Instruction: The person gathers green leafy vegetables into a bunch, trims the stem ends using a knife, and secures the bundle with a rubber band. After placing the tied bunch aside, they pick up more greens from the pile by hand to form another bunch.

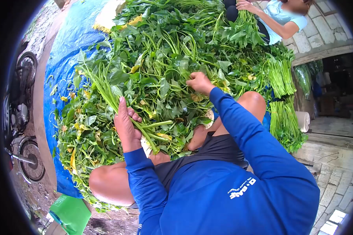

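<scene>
My left hand (pixel 127 123) is wrapped round a bunch of water spinach (pixel 102 88), its leafy tops pointing up and left and the cut stem ends showing below my palm. A large heap of loose water spinach (pixel 161 66) spreads in front of me, mixed with some yellow leaves. At the middle of this heap, my right hand (pixel 200 83) has its fingers curled closed among the leaves. What sits between those fingertips is hidden by the greens and the hand itself.
Under the heap lies a blue tarp (pixel 72 43). Tidy bundles of water spinach (pixel 282 115) are stacked at the right. Another person (pixel 278 21) holds greens at the upper right. Motorcycle wheels (pixel 30 160) show at left, near a green bag (pixel 70 213).
</scene>
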The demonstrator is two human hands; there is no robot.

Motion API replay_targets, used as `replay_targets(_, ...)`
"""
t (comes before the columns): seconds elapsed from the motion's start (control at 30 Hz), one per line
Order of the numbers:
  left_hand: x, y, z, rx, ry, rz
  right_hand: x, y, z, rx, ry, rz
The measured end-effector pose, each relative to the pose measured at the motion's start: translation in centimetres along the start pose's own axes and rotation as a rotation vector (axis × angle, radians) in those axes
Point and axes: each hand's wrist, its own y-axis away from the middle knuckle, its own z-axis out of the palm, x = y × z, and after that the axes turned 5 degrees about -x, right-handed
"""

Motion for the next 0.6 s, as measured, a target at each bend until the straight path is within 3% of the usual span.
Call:
replay_targets(0.03, 0.1, 0.1, 0.0, 0.01, -0.002, 0.0, -0.5, 0.1, -0.1, 0.016, -0.259, -0.014)
replay_targets(0.1, 0.2, 0.4, 0.2, 0.023, -0.007, 0.002, -3.5, 2.9, -4.4, -0.119, -0.387, 0.017)
replay_targets(0.17, 0.3, 0.5, 0.2, 0.028, 0.018, -0.006, -5.5, 5.2, -8.0, -0.211, -0.923, -0.055)
replay_targets(0.23, 0.6, 1.1, 0.5, 0.024, 0.021, -0.017, -6.9, 8.2, -11.4, -0.167, -1.086, -0.049)
replay_targets(0.3, 0.3, 1.0, 0.4, -0.008, 0.026, -0.023, -3.1, 7.5, -10.6, -0.117, -1.21, -0.028)
replay_targets(0.37, 0.0, 1.2, 0.3, -0.043, 0.007, -0.037, 1.3, 5.9, -8.5, 0.007, -0.877, 0.096)
replay_targets(0.4, 0.2, 1.6, 0.8, -0.023, 0.009, -0.049, -0.8, 8.0, -8.5, 0.092, -0.806, 0.169)
replay_targets(0.5, -0.2, 1.8, 0.3, -0.036, 0.002, -0.034, -0.2, 9.0, -9.2, 0.091, -0.854, -0.008)
replay_targets(0.6, -0.2, 2.2, 0.8, -0.048, -0.024, -0.028, -2.4, 11.6, -12.1, -0.049, -0.999, -0.088)
